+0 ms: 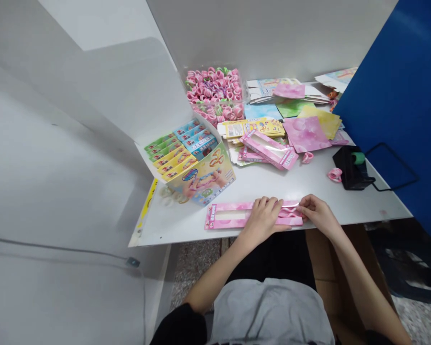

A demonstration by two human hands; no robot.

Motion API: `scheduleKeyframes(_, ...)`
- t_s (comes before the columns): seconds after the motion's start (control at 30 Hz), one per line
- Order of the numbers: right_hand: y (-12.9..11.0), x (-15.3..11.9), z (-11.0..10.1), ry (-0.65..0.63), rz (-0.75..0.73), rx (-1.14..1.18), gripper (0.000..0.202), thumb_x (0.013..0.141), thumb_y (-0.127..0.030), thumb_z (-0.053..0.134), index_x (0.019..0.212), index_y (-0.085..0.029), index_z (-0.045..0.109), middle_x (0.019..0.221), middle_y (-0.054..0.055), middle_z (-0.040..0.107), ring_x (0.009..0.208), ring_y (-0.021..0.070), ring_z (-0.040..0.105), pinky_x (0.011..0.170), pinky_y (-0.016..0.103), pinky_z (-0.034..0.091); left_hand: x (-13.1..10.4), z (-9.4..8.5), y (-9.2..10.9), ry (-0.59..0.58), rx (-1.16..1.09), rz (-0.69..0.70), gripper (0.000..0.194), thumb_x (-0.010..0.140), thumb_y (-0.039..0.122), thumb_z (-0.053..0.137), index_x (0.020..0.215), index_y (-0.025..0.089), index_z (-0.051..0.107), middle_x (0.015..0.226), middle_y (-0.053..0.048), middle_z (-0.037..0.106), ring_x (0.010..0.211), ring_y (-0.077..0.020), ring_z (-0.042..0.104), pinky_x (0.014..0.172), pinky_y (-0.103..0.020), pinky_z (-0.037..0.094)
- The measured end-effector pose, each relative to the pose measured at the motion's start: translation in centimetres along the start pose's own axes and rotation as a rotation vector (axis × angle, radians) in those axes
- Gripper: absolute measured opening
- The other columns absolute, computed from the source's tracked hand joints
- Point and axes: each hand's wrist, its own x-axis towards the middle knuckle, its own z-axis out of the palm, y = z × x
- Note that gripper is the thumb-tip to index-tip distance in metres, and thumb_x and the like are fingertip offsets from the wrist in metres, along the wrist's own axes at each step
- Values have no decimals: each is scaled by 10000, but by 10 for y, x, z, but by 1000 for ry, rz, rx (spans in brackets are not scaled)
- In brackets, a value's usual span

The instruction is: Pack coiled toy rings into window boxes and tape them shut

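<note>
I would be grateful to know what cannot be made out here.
Head view: middle of the pink package, covered by the left hand.
Head view: right ends of the pink strands, hidden by the right hand.
Head view: fine print on the display box, too small.
Head view: right end of the far-right carton, behind the blue panel.

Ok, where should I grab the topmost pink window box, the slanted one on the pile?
Best guess: pinch the pink window box across its long edges at the lettered near-right end, coming from the right hand side. It lies slantwise with that end toward that hand, and gripping there should keep fingers off its windowed middle.
</note>
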Motion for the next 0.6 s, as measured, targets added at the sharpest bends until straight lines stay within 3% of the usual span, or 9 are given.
scheduleKeyframes(0.13,-5,-3,6,28,-16,-59,336,681,-495,749,773,-249,540,591,-27,621,507,182,600,522,320,490,0,0,1,-18,2,-16,748,828,644,692,1374,156,542,1215,-143,630,1056,-294,568,887,-413,461)
scheduleKeyframes(0.37,-16,-11,15,115,-96,-379,69,779,-295,603,806,-266,547,659,-9,705,624,214,646,634,324,435,0,3,0,-15,-14,-23,758,832,643,690,1384,148,535,1209,-143,632,1073,-303,568,900,-427,463)
scheduleKeyframes(0.6,-10,-9,10,116,-111,-509,206,863,-459,591,940,-268,576,670,-2,627,634,224,593,637,340,421,0,0,1,-18,-6,-27,738,863,634,666,1381,127,528,1239,-148,644,1086,-295,593,921,-401,463)
